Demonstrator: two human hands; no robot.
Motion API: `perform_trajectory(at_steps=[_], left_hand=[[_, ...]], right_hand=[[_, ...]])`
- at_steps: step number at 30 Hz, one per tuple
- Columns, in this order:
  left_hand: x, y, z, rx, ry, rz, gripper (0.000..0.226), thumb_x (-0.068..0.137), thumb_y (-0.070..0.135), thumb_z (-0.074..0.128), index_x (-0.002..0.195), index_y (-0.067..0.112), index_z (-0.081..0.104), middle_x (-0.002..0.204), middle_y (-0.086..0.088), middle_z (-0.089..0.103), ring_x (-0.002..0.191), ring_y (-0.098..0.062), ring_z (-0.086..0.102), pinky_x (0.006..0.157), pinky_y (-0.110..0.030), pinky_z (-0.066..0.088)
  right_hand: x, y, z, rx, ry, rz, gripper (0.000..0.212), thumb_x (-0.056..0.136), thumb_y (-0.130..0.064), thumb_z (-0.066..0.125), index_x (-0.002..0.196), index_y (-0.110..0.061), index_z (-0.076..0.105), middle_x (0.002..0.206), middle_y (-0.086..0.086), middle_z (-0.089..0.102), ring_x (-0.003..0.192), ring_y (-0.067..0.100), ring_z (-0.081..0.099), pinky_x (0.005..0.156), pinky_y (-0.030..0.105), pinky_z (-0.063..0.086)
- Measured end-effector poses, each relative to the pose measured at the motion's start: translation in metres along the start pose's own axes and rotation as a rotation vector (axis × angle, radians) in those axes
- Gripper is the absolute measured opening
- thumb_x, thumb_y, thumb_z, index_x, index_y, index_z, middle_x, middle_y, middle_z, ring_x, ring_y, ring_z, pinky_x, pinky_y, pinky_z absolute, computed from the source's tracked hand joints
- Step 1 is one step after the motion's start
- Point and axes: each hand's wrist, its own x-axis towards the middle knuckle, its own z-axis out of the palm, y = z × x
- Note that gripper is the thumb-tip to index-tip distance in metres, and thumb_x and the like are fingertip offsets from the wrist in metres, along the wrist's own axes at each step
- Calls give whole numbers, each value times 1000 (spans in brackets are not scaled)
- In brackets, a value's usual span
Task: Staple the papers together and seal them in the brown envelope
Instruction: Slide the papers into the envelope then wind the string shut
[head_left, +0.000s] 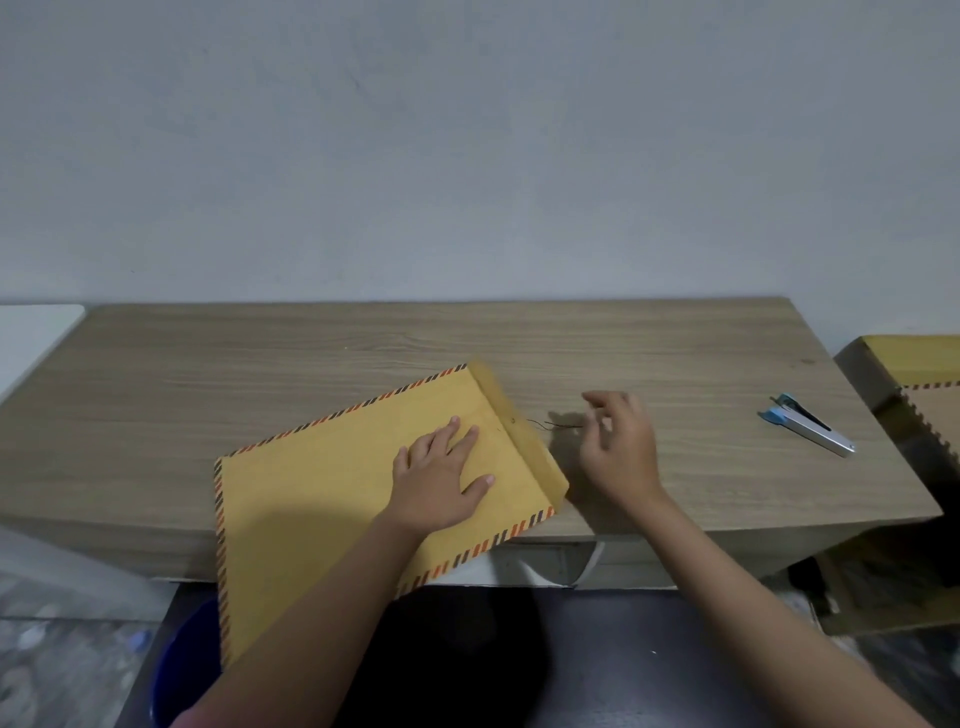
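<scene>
The brown envelope (332, 499) with striped edges lies slanted on the wooden desk (311, 364), and its near corner hangs over the front edge. Its flap (524, 431) is folded at the right end. My left hand (441, 478) lies flat on the envelope with fingers spread, pressing it down. A thin dark string (550, 426) runs from the flap to the curled fingertips of my right hand (618, 447), which hovers just right of the flap. No loose papers are in view. The blue and silver stapler (808, 426) lies on the desk at the far right.
An open cardboard box (883, 364) with another striped envelope (935, 410) in it stands beside the desk's right end. A blue bin (182, 665) sits under the desk's front edge at left. A white surface (31, 338) adjoins the desk on the left.
</scene>
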Motion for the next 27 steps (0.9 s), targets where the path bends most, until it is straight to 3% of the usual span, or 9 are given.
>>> perform_trajectory(at_steps=[4,7,9,13,16,19,21,24,27], left_hand=[[5,7,-5,147,70,11,78,81,76,33,146,35,21,149,1,25,130,-24,28,101,-46,32],[8,3,-13,166,50,45,72,83,70,39,145,36,25,140,-1,31,127,-23,31,98,-45,35],[9,0,-18,129,34,56,72,83,65,46,144,33,26,137,-2,33,124,-24,33,96,-44,39],[9,-3,-14,8,130,-15,100,76,68,57,148,17,11,138,-6,35,124,-26,38,97,-44,44],[4,-6,-7,-55,220,-53,105,74,72,55,149,25,-2,146,-10,24,132,-28,33,98,-45,45],[1,-8,-5,151,277,14,81,80,75,37,146,33,20,157,-9,11,133,-29,32,97,-49,39],[1,-9,-6,242,266,53,77,80,77,29,139,28,38,160,-3,8,139,-27,26,107,-57,22],[6,-12,-8,245,200,132,85,78,79,30,136,18,41,156,1,24,145,-20,15,113,-58,-5],[9,-17,-10,125,207,156,89,70,81,40,135,20,39,140,2,42,134,-20,36,114,-55,9]], right_hand=[[-9,-13,24,-69,-299,0,31,79,-34,68,103,-16,61,98,0,61,91,16,55,78,34,47],[-10,-15,34,-69,-304,40,33,75,-12,66,108,-10,62,105,7,66,99,25,60,84,41,49],[-10,-18,36,-20,-276,-31,30,74,-1,63,103,-9,66,99,9,69,92,28,64,80,43,52],[-18,-15,39,-85,-357,-188,17,81,-9,62,95,-16,71,92,1,66,87,23,58,75,43,49],[-22,-10,42,-163,-404,-219,17,84,-16,61,98,-19,70,99,-1,63,96,20,54,82,40,45],[-19,-11,45,-226,-407,-263,19,83,-17,61,98,-15,71,103,1,66,97,24,58,81,38,45],[-14,-11,47,-257,-407,-289,17,81,-15,61,94,-14,71,101,3,69,93,26,62,79,37,48],[3,-7,52,-305,-433,-295,16,80,-14,58,90,-15,70,99,2,70,92,28,64,84,41,49],[22,-11,55,-346,-466,-261,20,78,-11,54,91,-16,67,96,5,68,94,32,60,86,40,43]])
